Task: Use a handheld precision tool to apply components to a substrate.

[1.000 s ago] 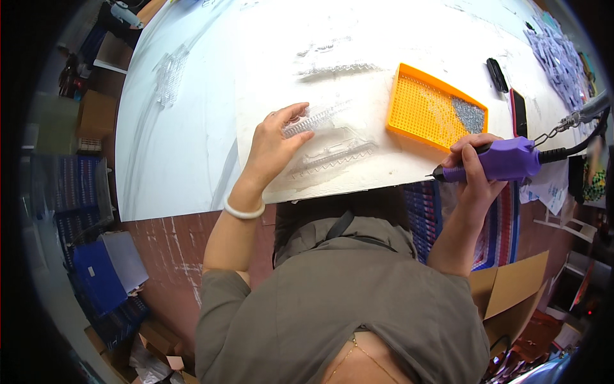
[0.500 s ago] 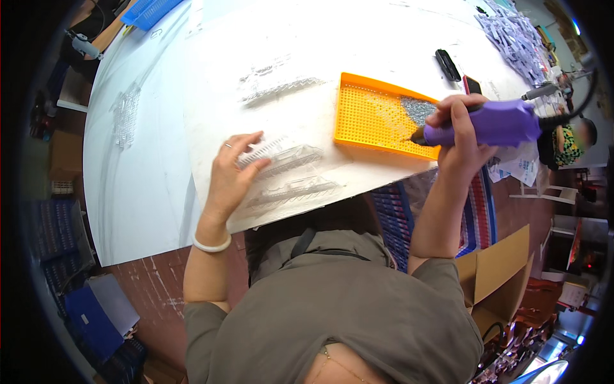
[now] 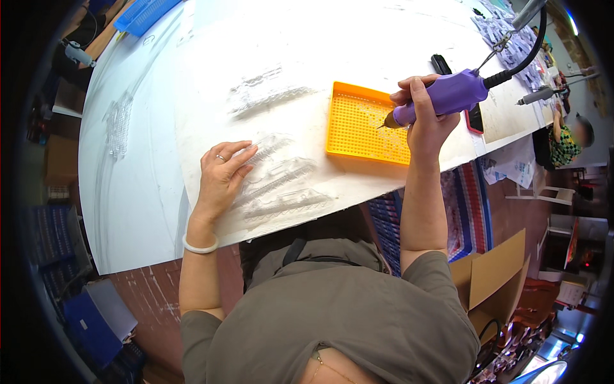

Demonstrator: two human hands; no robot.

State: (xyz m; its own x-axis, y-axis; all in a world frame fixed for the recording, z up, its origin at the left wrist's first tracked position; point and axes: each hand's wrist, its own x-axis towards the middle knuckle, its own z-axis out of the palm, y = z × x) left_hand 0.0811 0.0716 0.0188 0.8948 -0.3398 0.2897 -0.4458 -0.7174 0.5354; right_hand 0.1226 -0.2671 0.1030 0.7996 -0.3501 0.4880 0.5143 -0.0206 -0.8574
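Note:
My left hand (image 3: pixel 224 171) is at the table's near side, its thumb and fingertips closed on the end of a clear toothed plastic strip (image 3: pixel 272 146). Two more clear plastic strips (image 3: pixel 281 178) lie just right of and below that hand. In my right hand (image 3: pixel 427 125) is a purple electric screwdriver (image 3: pixel 455 93), gripped round its body and tilted with the dark tip pointing left and down. That tip is above a yellow perforated tray (image 3: pixel 366 157). The hand and tool cover the tray's right part.
More clear strips lie farther back (image 3: pixel 272 89) and at the left (image 3: pixel 119 125). A blue basket (image 3: pixel 146 16) stands at the far left. A black object (image 3: pixel 440 64) and a red-edged phone-like object (image 3: pixel 474 121) are behind the screwdriver, whose cable (image 3: pixel 534 48) rises right. An opened cardboard box (image 3: pixel 495 272) is below right.
My right hand has carried the screwdriver left and slightly up, from the tray's right part toward its middle. The left hand has shifted slightly left and lowered its strip toward the table.

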